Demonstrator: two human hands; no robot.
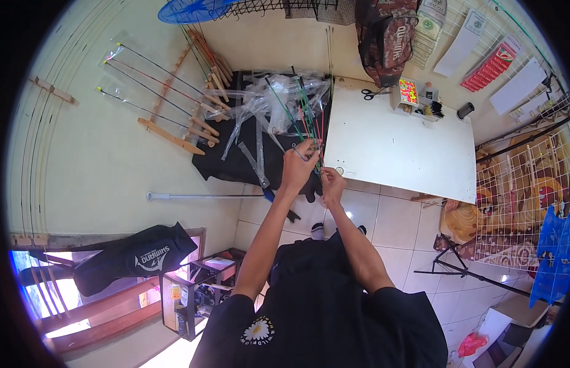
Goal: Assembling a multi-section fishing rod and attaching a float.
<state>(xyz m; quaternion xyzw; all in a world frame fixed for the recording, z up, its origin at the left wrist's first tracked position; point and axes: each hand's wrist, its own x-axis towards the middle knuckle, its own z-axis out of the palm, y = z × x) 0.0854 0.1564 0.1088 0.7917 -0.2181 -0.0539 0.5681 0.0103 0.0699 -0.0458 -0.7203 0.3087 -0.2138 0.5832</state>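
My left hand (299, 164) is raised and closed around a bundle of thin green and red rods (308, 119) that stand in a black container (239, 162) full of clear plastic sleeves (260, 101). Just right of it and lower, my right hand (333, 187) pinches the lower part of the same rods. Both forearms reach up from my black shirt at the bottom of the view.
A white table (395, 147) stands to the right with scissors (374, 94), a small box of coloured bits (408, 92) and a dark spool (464, 111). More rods hang on a wooden wall rack (181, 104). A black bag (134, 257) lies at lower left, a wire grid (521, 202) at right.
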